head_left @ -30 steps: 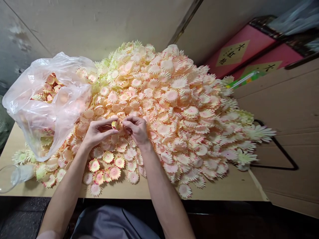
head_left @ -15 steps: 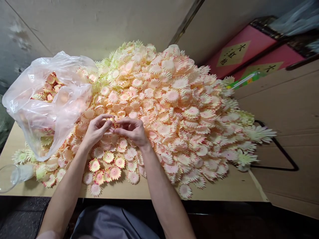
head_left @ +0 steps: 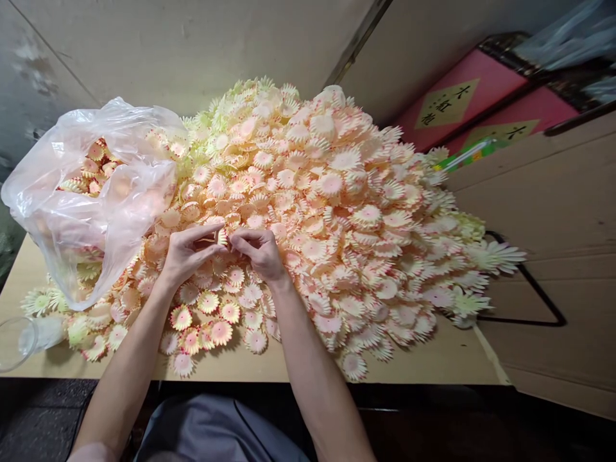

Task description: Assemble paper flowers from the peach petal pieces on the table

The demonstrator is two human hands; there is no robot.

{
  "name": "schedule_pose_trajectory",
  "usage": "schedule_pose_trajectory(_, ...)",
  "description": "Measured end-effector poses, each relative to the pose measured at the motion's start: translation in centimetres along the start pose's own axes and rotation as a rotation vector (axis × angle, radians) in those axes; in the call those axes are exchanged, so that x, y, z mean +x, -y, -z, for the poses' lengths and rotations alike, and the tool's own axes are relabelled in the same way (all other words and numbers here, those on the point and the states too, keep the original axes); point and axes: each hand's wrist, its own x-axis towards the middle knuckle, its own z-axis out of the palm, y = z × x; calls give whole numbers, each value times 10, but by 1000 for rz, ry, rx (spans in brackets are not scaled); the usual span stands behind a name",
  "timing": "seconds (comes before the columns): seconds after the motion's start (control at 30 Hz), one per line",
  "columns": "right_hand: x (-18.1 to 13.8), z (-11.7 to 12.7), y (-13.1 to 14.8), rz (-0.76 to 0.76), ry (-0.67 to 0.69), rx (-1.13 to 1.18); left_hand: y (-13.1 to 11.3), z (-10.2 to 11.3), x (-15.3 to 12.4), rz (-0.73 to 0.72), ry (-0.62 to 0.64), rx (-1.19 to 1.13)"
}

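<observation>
Both my hands meet over the front left of a big heap of pale pink and cream artificial flower petals (head_left: pixel 332 186). Between thumb and fingers, my left hand (head_left: pixel 190 253) holds a small petal piece (head_left: pixel 222 237) with a fringed edge, seen nearly edge-on. My right hand (head_left: pixel 260 253) is closed in a pinch right beside it; its fingertips hide whatever may be between them. Below my hands lie several petal pieces with brighter red tips (head_left: pixel 221 333).
A translucent plastic bag (head_left: pixel 43 173) with more petal pieces stands at the left. Near it, a clear plastic cup (head_left: pixel 29 343) lies on its side on the table (head_left: pixel 418 369). Cardboard (head_left: pixel 553 256) borders the right, with pink boxes (head_left: pixel 447 96) behind.
My right fingers have drawn together into a tighter pinch, while my left fingers have opened out around the petal piece, which now shows more clearly. The view has shifted slightly.
</observation>
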Motion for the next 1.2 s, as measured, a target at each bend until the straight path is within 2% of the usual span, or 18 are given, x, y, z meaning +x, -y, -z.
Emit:
schedule_pose_trajectory(0.23, 3, 1, -2, -84, -97, 123, -7, 1, -1, -1, -50, 164)
schedule_pose_trajectory(0.57, 3, 1, -3, -103, -118, 108, -11, -3, -2, 4, -66, 133)
schedule_pose_trajectory(0.8, 3, 0, -3, -88, -126, 126, -10, -6, 0, 83, -26, -117)
schedule_pose_trajectory(1.2, 3, 0, -5, -93, -115, 137, -11, -1, 1, 122, -37, -150)
